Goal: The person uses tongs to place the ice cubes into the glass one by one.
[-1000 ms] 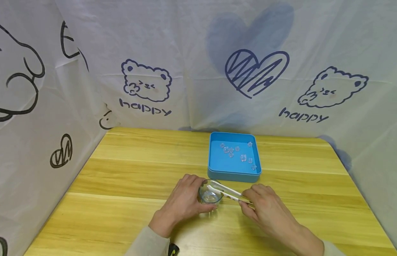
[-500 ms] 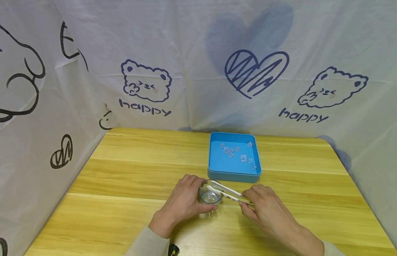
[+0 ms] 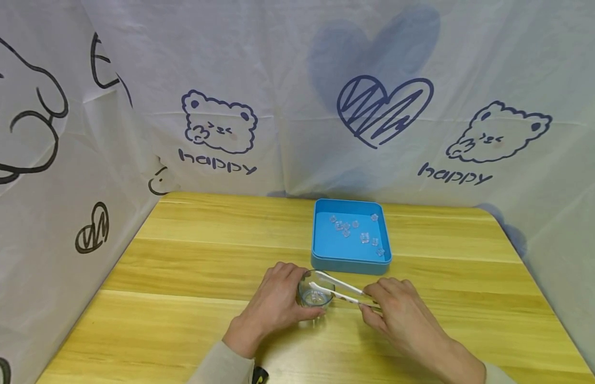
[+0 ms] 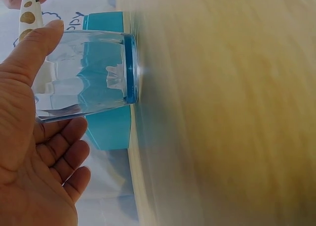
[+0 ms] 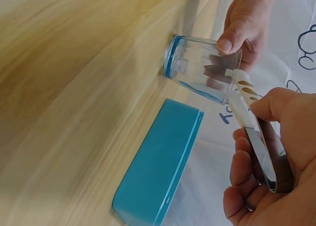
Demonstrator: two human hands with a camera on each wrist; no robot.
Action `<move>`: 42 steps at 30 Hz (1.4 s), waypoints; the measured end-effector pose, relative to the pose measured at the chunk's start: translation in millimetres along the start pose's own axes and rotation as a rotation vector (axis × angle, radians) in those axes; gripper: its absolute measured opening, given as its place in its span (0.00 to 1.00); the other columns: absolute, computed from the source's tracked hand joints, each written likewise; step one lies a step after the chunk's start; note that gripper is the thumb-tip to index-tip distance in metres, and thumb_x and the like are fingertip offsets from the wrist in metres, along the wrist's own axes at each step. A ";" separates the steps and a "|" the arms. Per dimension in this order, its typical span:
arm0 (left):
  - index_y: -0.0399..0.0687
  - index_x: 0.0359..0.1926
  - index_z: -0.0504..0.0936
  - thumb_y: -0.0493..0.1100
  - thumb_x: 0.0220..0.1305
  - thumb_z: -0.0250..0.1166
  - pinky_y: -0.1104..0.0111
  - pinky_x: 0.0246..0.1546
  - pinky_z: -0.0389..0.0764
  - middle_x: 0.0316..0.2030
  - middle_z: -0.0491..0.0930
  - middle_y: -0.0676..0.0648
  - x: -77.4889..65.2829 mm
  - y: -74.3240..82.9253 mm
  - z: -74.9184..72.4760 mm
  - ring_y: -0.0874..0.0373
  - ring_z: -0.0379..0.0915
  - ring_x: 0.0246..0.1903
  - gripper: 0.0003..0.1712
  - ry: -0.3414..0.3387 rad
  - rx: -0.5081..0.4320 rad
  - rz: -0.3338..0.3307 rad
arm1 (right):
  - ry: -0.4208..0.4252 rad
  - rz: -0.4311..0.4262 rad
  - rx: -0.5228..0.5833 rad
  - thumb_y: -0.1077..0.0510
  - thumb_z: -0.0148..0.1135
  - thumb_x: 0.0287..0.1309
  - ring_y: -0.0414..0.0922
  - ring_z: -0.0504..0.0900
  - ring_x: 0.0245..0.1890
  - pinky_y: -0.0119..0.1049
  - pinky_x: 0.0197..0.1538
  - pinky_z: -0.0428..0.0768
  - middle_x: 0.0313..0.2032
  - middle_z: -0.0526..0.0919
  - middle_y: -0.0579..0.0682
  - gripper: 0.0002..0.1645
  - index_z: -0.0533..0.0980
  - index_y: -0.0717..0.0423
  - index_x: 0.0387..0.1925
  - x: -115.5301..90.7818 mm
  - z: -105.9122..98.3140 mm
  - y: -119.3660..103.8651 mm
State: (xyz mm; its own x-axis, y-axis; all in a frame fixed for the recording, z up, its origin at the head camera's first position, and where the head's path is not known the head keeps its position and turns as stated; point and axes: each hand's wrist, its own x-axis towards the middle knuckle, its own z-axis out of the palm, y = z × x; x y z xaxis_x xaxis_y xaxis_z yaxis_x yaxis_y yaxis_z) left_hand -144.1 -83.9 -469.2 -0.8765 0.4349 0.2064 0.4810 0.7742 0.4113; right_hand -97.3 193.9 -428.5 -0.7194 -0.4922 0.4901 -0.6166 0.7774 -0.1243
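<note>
My left hand [image 3: 278, 298] holds a clear drinking glass [image 3: 316, 300] that stands upright on the table, its thumb and fingers round the upper part. A small clear plastic piece [image 4: 115, 77] lies at the bottom of the glass in the left wrist view. My right hand [image 3: 398, 309] grips a pair of tongs [image 5: 264, 147] with white, gold-spotted arms and a metal bend. The tongs' tips are inside the mouth of the glass, spread apart, with nothing seen between them. Part of the tongs is hidden in the right palm.
Behind the glass stands a shallow blue box [image 3: 351, 264] with several clear pieces [image 3: 364, 238] scattered on its floor. Wood-patterned table [image 3: 206, 256] extends on both sides. White printed cloth [image 3: 297, 133] hangs at the back and sides. A dark object [image 3: 260, 375] shows by the left sleeve.
The tongs' arms have spread apart a little inside the glass mouth. Both hands, the glass and the blue box stay almost where they were.
</note>
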 end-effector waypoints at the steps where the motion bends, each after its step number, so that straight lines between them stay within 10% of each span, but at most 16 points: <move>1: 0.47 0.60 0.82 0.70 0.49 0.81 0.56 0.59 0.75 0.51 0.83 0.50 0.0 0.3 -0.3 0.53 0.74 0.53 0.45 -0.002 0.002 0.000 | 0.006 -0.001 0.002 0.55 0.76 0.55 0.35 0.77 0.34 0.35 0.37 0.73 0.32 0.83 0.38 0.11 0.83 0.51 0.39 -0.2 0.2 0.3; 24: 0.46 0.61 0.81 0.71 0.50 0.79 0.54 0.62 0.76 0.52 0.82 0.49 -0.6 0.2 -0.6 0.53 0.73 0.55 0.46 -0.028 -0.024 -0.015 | 0.033 0.148 0.011 0.59 0.72 0.60 0.38 0.69 0.26 0.39 0.34 0.71 0.27 0.79 0.44 0.08 0.81 0.59 0.36 26.2 -10.4 37.1; 32: 0.46 0.61 0.81 0.70 0.50 0.80 0.54 0.63 0.75 0.52 0.82 0.50 -0.7 0.6 -0.1 0.53 0.73 0.55 0.47 -0.033 -0.028 -0.018 | -0.017 0.275 0.033 0.60 0.69 0.65 0.47 0.76 0.28 0.55 0.40 0.81 0.32 0.85 0.54 0.10 0.82 0.66 0.41 35.3 -7.3 65.3; 42: 0.46 0.61 0.81 0.71 0.50 0.79 0.54 0.63 0.75 0.52 0.82 0.50 -0.5 1.6 -1.3 0.53 0.73 0.56 0.47 -0.037 -0.011 -0.018 | -0.106 0.362 0.026 0.59 0.63 0.67 0.48 0.75 0.27 0.48 0.34 0.79 0.30 0.82 0.54 0.10 0.80 0.65 0.37 47.2 -1.6 92.4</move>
State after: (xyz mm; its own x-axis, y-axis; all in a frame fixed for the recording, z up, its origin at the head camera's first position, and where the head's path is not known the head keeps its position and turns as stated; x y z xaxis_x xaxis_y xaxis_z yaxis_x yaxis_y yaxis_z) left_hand -142.9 -83.5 -467.5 -0.8834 0.4381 0.1663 0.4652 0.7767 0.4247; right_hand -187.7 243.1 -415.5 -0.9204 -0.2266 0.3186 -0.3235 0.8990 -0.2951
